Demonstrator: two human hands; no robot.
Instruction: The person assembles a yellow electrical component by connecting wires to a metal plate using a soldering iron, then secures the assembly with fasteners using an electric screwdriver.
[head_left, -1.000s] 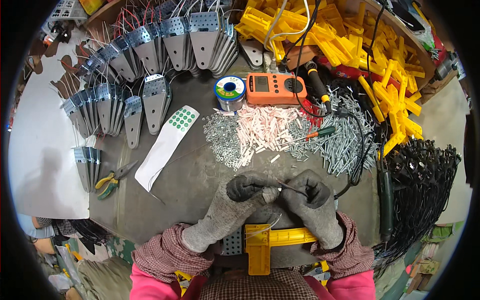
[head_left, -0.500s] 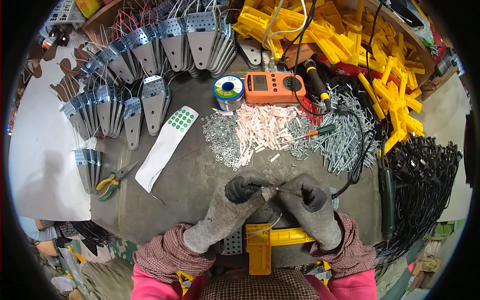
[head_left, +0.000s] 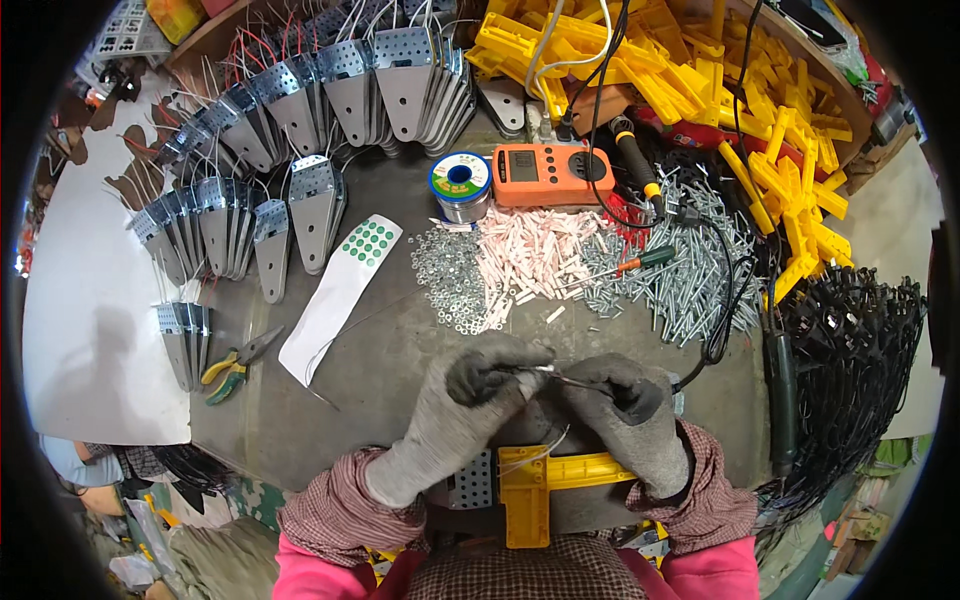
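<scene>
Left hand [head_left: 460, 395] fingers have shifted slightly since the last frame; we now see a pale tip [head_left: 545, 368] in their pinch. Right hand [head_left: 630, 405] seems to pinch a thin dark strand [head_left: 574, 381] just right of it, both beyond the yellow plastic part [head_left: 526, 500] near us. We judge thick gloves [head_left: 420, 440] could let the strand slip, or a hard pull part it. Fingers hide whether tip and strand join; right sleeve [head_left: 715, 485] crops the yellow part's right end.
</scene>
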